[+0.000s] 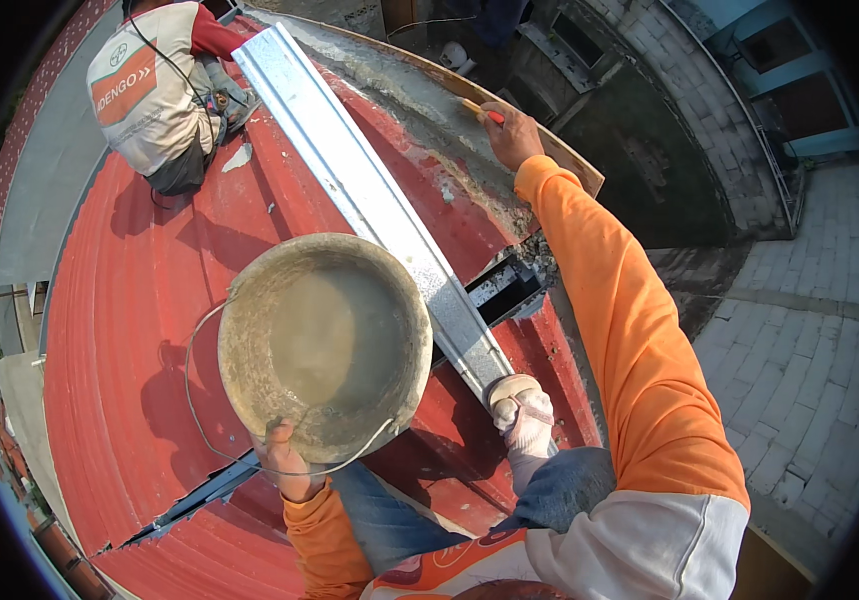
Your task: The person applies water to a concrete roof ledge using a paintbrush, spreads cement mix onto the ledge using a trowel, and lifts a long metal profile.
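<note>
My left hand [290, 462] grips the near rim of a round, mortar-stained bucket [390, 390], its thumb over the edge. Grey, watery cement mix [315, 335] lies in the bucket, and its thin wire handle [193, 385] hangs down at the left. Stretched out to the far right, my right hand [516, 136] is closed around a small tool [495, 117] with red and yellow parts. Its working end is too small to make out. The hand is over the grey cement ledge [420, 95], beside a wooden board [575, 165] along the outer edge.
A long galvanized metal channel [370, 205] crosses the red corrugated roof [130, 300]; my foot [525, 415] is at its near end. Gaps open in the roof beside the channel [505, 290] and at lower left. Another person [155, 95] crouches at the far left. Beyond the board is a drop.
</note>
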A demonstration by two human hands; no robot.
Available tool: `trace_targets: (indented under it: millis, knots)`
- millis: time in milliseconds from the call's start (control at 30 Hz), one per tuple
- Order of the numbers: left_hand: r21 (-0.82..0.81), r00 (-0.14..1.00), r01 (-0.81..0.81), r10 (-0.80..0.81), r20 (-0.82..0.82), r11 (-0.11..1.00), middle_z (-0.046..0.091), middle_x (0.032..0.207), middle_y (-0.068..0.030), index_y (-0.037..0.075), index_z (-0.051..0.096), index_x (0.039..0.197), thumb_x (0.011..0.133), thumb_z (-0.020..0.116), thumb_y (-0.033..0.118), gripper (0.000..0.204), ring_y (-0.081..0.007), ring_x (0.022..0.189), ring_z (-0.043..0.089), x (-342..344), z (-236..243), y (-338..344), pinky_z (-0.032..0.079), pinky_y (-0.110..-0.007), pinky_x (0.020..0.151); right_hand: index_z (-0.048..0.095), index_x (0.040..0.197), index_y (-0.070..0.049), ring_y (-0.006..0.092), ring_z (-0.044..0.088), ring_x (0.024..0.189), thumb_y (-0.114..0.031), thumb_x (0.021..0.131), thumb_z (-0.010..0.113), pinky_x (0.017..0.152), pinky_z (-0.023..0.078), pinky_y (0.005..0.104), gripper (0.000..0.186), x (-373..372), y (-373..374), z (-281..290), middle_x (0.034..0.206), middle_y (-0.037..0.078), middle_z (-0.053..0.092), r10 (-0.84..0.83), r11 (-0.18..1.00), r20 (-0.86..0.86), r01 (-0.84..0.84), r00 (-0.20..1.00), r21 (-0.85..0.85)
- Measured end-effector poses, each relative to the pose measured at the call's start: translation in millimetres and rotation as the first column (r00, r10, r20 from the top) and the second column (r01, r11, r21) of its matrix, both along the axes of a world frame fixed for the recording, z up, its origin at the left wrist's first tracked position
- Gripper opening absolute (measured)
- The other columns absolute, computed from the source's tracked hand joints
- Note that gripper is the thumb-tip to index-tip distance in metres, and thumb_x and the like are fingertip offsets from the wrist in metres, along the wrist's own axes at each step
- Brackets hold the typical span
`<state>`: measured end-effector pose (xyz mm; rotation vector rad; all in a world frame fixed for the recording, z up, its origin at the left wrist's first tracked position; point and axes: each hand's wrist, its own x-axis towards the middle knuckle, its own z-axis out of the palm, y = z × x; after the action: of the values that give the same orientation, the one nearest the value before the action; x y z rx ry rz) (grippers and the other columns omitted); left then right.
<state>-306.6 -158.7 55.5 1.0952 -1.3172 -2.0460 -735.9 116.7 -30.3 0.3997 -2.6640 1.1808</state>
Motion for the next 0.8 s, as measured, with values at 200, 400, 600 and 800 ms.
trace_targets:
  millis: [200,400,600,800]
  knots:
    - [-0.011,1.0,-0.016,0.016,-0.021,1.0,0.053,0.102,-0.0081,0.003,0.05,0.12,0.072,0.05,0.005,0.048,-0.0209,0.092,0.055,-1.1,-2.8,0.0,0.049,-0.035,0.082,0.066,0.106,-0.007,0.0383,0.063,0.088,-0.026,0.088,0.061,0.08,0.049,0.0412,0.026,-4.6,2.8,3.2,0.094,0.022,0.066,-0.113,0.991,0.114,0.104,0.987,0.082]
    - [0.002,0.998,0.027,-0.027,-0.049,1.0,0.054,0.1,-0.008,0.001,0.051,0.114,0.072,0.05,0.005,0.043,-0.0212,0.091,0.056,3.9,-9.5,-5.2,0.049,-0.035,0.082,0.057,0.09,0.003,0.0199,0.066,0.062,-0.019,0.091,0.052,0.055,0.052,0.0282,0.023,48.5,-37.8,105.9,0.076,0.015,0.064,0.022,0.475,0.125,0.1,0.992,-0.874]
    - [-0.027,0.998,0.034,-0.035,-0.052,0.999,0.056,0.101,-0.0103,-0.001,0.052,0.111,0.071,0.051,0.006,0.041,-0.0225,0.09,0.059,20.6,-30.1,-23.0,0.052,-0.036,0.079,0.055,0.082,0.0,0.0213,0.063,0.059,-0.017,0.089,0.052,0.055,0.05,0.0331,0.019,146.1,-73.0,170.0,0.075,0.015,0.064,0.692,0.527,0.106,-0.4,0.714,-0.75]
    - [-0.021,0.998,0.022,-0.023,-0.057,1.0,0.056,0.097,-0.011,0.0,0.052,0.111,0.07,0.051,0.005,0.041,-0.023,0.089,0.059,-7.0,-2.7,3.2,0.052,-0.037,0.079,0.058,0.091,0.0,0.0311,0.062,0.062,-0.016,0.089,0.057,0.061,0.049,0.0389,0.015,191.1,-99.2,120.1,0.078,0.02,0.061,0.932,0.36,0.023,-0.923,0.361,-0.132]
